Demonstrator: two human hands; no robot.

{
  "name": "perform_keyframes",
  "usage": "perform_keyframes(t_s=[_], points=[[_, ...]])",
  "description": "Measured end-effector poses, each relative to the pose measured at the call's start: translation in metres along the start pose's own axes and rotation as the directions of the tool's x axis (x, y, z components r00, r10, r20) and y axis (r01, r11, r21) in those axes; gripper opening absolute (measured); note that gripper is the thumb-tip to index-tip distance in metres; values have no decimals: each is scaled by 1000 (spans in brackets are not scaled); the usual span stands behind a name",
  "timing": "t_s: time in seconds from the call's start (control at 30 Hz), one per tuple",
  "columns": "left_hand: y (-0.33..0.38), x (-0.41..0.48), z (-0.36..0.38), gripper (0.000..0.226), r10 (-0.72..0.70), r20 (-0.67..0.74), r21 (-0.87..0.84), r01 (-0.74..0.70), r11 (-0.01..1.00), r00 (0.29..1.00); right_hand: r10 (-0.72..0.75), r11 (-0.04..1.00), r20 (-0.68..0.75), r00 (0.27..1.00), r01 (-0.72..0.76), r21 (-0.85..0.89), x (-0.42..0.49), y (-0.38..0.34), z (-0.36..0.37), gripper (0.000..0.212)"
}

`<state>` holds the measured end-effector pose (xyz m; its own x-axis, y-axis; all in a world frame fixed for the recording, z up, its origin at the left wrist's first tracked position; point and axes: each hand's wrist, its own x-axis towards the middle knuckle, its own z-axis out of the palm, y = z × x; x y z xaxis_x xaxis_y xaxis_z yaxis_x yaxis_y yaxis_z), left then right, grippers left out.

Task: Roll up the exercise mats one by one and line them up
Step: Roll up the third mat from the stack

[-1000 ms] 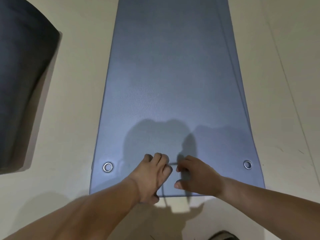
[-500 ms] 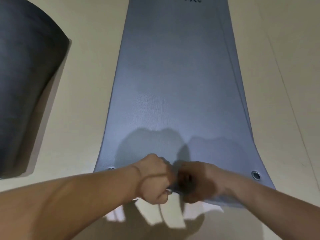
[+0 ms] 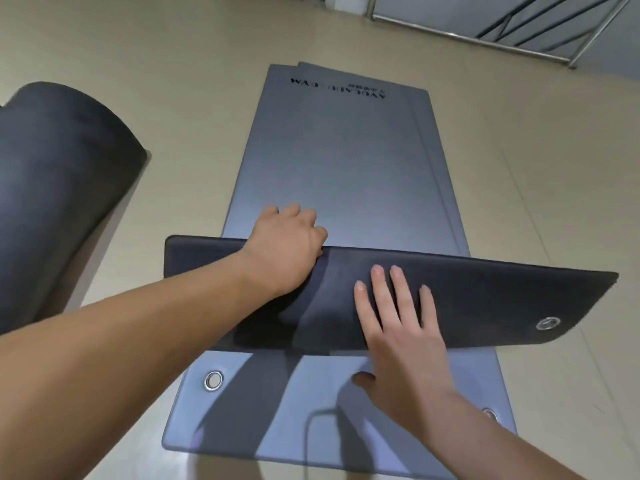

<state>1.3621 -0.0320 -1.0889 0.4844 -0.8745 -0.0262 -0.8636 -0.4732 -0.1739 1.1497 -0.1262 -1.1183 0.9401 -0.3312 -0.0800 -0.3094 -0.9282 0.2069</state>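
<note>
Flooring [image 3: 173, 64] of smooth pale beige fills my view, glossy enough to catch light at the bottom edge. In the upper right corner a metal railing [image 3: 485, 32] runs along a grey wall.

At the left edge of the frame lies a rolled mat [image 3: 59, 188], dark and thick, with its open end turned toward the middle. Right of it, down the centre, the top mat [image 3: 339, 161] lies flat, blue-grey, with black lettering [image 3: 337, 90] at its far end. It rests on a lower mat [image 3: 263, 410], whose edge shows along the right side and whose near end carries a metal eyelet [image 3: 213, 380] at lower left.

The near end of the top mat is turned back as a dark flap [image 3: 485, 299] across the middle of the frame. My left hand [image 3: 285, 247] sits on the far edge of the flap, left of centre, fingers curled over the fold and clenched around it. My right hand [image 3: 398, 334] lies flat on the flap's dark underside with the fingers straight and spread, released rather than grasping; its thumb shows just below the flap's near edge. Farther right, the flap eyelet [image 3: 548, 323] sits near the raised corner.
</note>
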Motion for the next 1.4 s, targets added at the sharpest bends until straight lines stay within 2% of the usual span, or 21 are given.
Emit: perform_keyframes(t_s=[0.07, 0.13, 0.17, 0.27, 0.33, 0.4, 0.53, 0.67, 0.93, 0.97, 1.03, 1.1, 1.13, 1.2, 1.23, 1.27, 1.33, 1.4], points=[[6, 1, 3, 20, -14, -106, 11, 15, 1000, 994, -26, 999, 25, 999, 27, -29, 10, 13, 17, 152], [19, -8, 9, 25, 28, -151, -54, -36, 998, 988, -49, 999, 20, 999, 49, -20, 28, 29, 33, 155], [26, -15, 16, 38, 61, -140, -88, -73, 993, 988, -47, 999, 27, 999, 47, 7, 38, 36, 37, 156], [38, -37, 42, 111, 80, 16, -56, -79, 995, 997, 68, 996, 128, 989, -75, 52, 63, 43, 30, 158], [39, -42, 63, 132, 20, 157, -17, -17, 1000, 987, 141, 989, 211, 967, -147, 15, 71, 43, 26, 148], [39, -40, 77, 135, -37, 182, -17, 41, 999, 983, 143, 989, 270, 952, -146, -8, 72, 43, 28, 146], [38, -36, 95, 132, -36, 249, -16, 42, 999, 968, 29, 998, 369, 929, -50, 46, 72, 52, 39, 147], [35, -39, 89, 117, 22, 291, -48, -8, 999, 956, -70, 997, 338, 938, 53, 61, 70, 60, 41, 124], [25, -55, 48, 90, 129, 399, -114, -90, 989, 908, -133, 974, 415, 900, 40, 225, 52, 70, 13, 88], [24, -57, 49, 94, 136, 434, -117, -93, 989, 891, -130, 963, 430, 894, 11, 269, 53, 69, 13, 86], [31, -64, 54, 116, 136, 514, -79, -111, 991, 847, -122, 952, 489, 864, -38, 304, 56, 62, 15, 86], [45, -72, 71, 136, 78, 542, -2, -91, 996, 837, -102, 956, 487, 867, -49, 288, 54, 49, 22, 77], [51, -74, 80, 141, 50, 523, 24, -73, 997, 851, -100, 959, 440, 892, -31, 282, 51, 44, 24, 71], [56, -72, 93, 144, 37, 454, 32, -58, 998, 890, -110, 964, 227, 968, 49, 262, 40, 41, 35, 60], [55, -71, 98, 141, 35, 424, 25, -50, 998, 905, -94, 968, 143, 985, 57, 243, 33, 39, 40, 63], [53, -68, 102, 137, 25, 392, 17, -35, 999, 920, -80, 980, 114, 990, 57, 190, 27, 37, 41, 75], [45, -59, 107, 133, 10, 354, 11, -15, 1000, 935, -34, 999, 242, 970, 41, -21, 18, 33, 48, 110], [41, -50, 109, 130, 13, 385, -5, -12, 1000, 923, 24, 994, 312, 950, 10, -108, 17, 37, 59, 125]])
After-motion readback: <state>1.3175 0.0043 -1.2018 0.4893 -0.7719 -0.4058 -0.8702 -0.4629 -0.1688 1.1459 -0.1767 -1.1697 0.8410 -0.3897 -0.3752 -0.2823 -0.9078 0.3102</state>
